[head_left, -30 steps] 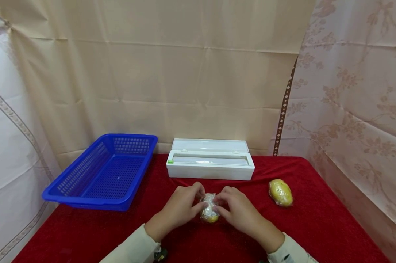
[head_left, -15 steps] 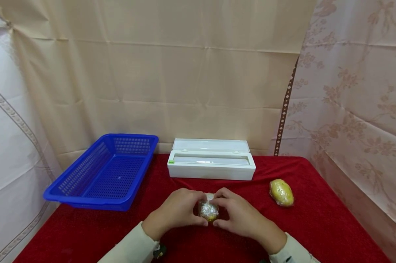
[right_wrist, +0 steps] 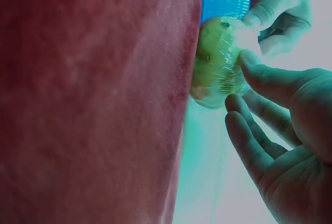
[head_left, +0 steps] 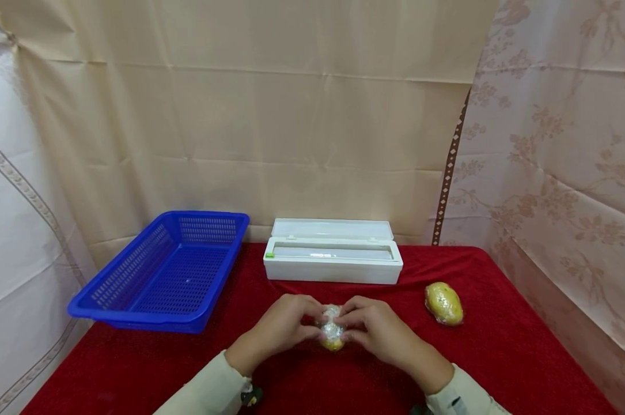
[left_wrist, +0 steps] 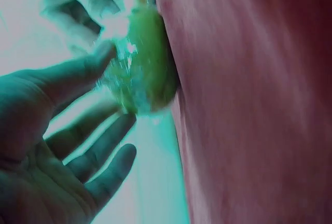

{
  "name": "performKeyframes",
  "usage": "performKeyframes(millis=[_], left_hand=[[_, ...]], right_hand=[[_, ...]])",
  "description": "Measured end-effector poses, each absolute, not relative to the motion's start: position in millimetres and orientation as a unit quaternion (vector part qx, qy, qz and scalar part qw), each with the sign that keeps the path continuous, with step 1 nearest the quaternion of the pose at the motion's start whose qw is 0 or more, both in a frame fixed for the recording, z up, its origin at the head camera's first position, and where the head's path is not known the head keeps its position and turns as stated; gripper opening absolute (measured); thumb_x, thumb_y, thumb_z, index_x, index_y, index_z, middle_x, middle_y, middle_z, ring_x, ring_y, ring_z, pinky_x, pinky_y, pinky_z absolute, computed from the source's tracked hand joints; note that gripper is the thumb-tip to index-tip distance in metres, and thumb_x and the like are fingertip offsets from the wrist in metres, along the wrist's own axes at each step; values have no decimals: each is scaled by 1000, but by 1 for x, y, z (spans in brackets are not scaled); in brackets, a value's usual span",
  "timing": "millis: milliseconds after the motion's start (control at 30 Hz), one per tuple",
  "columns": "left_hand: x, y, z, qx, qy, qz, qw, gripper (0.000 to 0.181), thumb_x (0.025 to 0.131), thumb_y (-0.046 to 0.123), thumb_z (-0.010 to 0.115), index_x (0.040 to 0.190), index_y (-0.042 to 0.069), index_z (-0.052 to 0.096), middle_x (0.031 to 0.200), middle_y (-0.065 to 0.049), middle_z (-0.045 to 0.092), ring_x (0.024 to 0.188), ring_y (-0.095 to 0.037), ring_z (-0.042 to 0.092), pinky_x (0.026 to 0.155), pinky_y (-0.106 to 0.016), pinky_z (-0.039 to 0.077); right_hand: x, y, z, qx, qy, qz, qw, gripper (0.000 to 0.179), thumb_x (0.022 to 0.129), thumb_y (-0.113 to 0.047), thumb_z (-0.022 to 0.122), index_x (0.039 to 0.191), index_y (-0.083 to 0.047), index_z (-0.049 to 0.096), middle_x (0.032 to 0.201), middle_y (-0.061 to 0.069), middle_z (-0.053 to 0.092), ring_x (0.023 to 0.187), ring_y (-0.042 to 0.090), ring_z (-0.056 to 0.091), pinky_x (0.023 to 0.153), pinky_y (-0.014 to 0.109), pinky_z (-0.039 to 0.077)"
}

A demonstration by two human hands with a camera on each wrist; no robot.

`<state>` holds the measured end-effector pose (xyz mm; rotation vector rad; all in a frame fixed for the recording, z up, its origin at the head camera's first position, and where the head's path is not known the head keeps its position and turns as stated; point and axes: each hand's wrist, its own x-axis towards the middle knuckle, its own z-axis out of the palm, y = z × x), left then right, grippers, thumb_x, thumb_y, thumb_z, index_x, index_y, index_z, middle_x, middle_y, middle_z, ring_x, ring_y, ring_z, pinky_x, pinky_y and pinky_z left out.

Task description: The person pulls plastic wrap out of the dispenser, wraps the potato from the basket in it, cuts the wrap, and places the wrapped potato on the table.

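Observation:
A yellow potato (head_left: 333, 344) in shiny cling film (head_left: 332, 330) sits on the red cloth between my hands. My left hand (head_left: 285, 324) pinches the film at its left side, thumb nearer me than the fingers. From the right, my right hand (head_left: 383, 329) pinches the film in the same way. Both wrist views show the thumbs on the crinkled top of the wrap. In the left wrist view the potato (left_wrist: 155, 53) shows its smooth side, with the lower fingers spread beside it. Small dark spots mark the potato (right_wrist: 207, 53) in the right wrist view.
Another film-wrapped potato (head_left: 444, 304) lies to the right on the red cloth (head_left: 499, 357). Behind my hands stands a white cling film dispenser (head_left: 333, 273), its lid raised. A blue plastic basket (head_left: 146, 320) is at the left. Curtains hang behind and at both sides.
Both thumbs, spread toward the near end of the potato half a second ago, have moved up and in onto the film. The fingertips have shifted over its top. The potato stays in about the same place.

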<state>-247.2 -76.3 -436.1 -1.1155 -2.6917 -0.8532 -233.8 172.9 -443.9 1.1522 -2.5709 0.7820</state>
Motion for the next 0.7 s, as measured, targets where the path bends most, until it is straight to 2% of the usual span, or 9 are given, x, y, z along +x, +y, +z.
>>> performKeyframes(millis=[100,233,367,500,600,700], left_hand=[[-243,-72,-436,-363,-886,-280,63,16,87,20,85,102,14,84,113,5,72,104,-8,65,91,-27,55],[-237,-68,-437,-379,-889,-228,119,11,91,22,81,98,14,84,101,7,63,93,-5,59,83,-23,54],[-231,-64,-439,-371,-894,-184,174,8,89,22,82,94,17,84,88,9,69,81,-2,63,75,-21,54],[-224,-59,-437,-370,-892,-112,233,5,88,19,82,92,19,83,83,9,74,73,-4,66,66,-23,53],[-219,-57,-436,-386,-881,-54,266,5,86,21,81,91,21,81,84,8,75,72,-7,67,64,-25,52],[-219,-57,-436,-402,-878,-27,261,15,81,24,83,95,21,79,91,6,72,79,-8,66,68,-24,54]], right_hand=[[-234,175,-442,399,-873,258,113,29,83,-10,86,110,-18,82,109,-8,70,102,7,66,89,29,57],[-234,176,-440,393,-877,254,111,27,83,-9,86,109,-17,82,108,-8,72,102,7,67,89,30,58],[-231,172,-439,369,-888,247,117,28,83,-7,85,109,-17,82,105,-8,77,99,5,70,85,29,59],[-225,166,-440,354,-900,205,153,27,83,-7,84,108,-16,81,97,-7,79,86,3,71,76,28,59],[-222,164,-440,341,-909,172,168,24,82,-10,84,105,-16,77,90,-8,76,77,4,67,71,28,58],[-221,165,-439,324,-920,169,145,31,80,-14,87,106,-17,72,94,-8,73,82,6,66,75,30,57]])
